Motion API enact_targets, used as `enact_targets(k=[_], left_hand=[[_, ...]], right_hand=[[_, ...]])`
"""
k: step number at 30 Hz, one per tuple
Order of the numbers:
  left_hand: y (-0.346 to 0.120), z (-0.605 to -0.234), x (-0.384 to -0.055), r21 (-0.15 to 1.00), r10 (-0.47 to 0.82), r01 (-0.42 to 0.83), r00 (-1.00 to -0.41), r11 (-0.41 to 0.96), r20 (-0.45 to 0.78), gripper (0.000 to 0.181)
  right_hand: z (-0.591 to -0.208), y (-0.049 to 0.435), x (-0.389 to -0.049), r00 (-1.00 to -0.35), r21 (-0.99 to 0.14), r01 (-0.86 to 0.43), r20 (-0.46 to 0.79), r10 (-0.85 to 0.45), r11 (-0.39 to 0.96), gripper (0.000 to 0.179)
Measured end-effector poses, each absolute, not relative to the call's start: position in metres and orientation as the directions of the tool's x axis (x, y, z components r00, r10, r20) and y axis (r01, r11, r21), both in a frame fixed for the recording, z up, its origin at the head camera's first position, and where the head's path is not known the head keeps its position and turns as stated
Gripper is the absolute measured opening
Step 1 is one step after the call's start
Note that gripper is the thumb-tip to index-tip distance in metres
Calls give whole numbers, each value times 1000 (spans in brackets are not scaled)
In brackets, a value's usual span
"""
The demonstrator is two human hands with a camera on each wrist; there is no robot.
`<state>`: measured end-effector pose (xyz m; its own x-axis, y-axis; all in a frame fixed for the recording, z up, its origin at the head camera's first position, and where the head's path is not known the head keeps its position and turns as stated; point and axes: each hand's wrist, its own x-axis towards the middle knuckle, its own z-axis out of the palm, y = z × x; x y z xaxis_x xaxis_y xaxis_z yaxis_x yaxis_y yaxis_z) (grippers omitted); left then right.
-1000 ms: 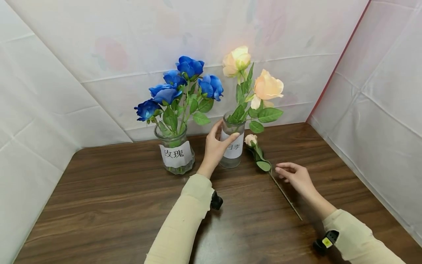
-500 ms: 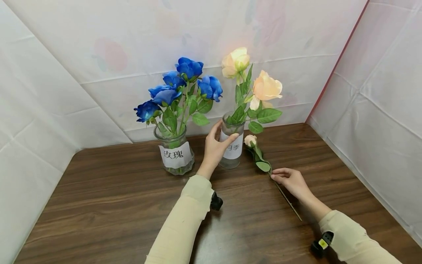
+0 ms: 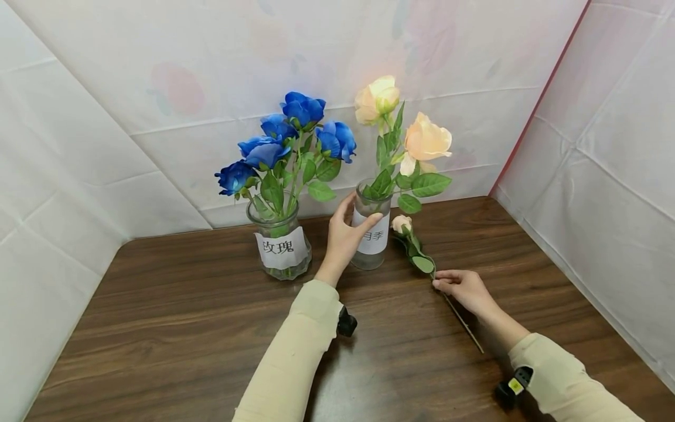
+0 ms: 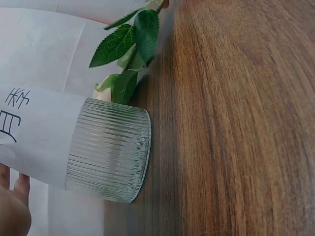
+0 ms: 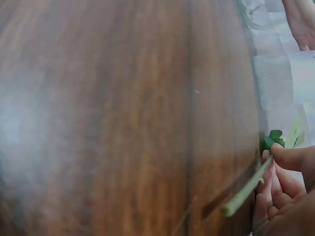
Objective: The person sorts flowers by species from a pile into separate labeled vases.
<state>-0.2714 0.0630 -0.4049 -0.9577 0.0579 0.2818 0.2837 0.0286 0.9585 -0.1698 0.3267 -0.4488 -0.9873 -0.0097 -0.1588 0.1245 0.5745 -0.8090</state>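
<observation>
My left hand (image 3: 345,237) grips a clear glass vase (image 3: 371,261) from its left side, thumb across the white paper label. Two peach roses (image 3: 428,140) with green leaves stand in that vase. The left wrist view shows the ribbed base of the vase (image 4: 110,150) at the table. With thumb and fingers, my right hand (image 3: 468,290) pinches the stem of a single pale pink rose (image 3: 402,224) lying on the table, just below its lowest leaf. The cut end of the stem (image 5: 241,196) points toward the camera in the right wrist view.
To the left stands a second glass vase (image 3: 285,269), labelled too, holding several blue roses (image 3: 266,150). White cloth panels (image 3: 174,176) close in the back and sides of the brown wooden table (image 3: 184,328).
My right hand has moved slightly left and down to the rose stem and now pinches it. The flower has shifted only a little. My left hand stays on the vase.
</observation>
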Motion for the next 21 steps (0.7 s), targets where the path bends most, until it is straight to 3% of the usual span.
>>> enact_targets(k=[7,15,18,21], left_hand=[[62,-404,-271,961,59,273,-961,49,270,73],[62,-404,-271,956,60,287,-957,56,284,73],[62,-405,-271,956,57,289,-957,59,285,73],[62,-404,-271,956,56,288,-957,62,285,73]], right_hand=[[-441,334,-171,-966,-849,226,-260,-5,477,51],[-423,334,-172,-970,-953,238,-243,-4,187,60],[-413,334,-172,-977,-976,211,-211,9,52,52],[-402,333,-172,-984,-981,176,-178,25,-78,29]])
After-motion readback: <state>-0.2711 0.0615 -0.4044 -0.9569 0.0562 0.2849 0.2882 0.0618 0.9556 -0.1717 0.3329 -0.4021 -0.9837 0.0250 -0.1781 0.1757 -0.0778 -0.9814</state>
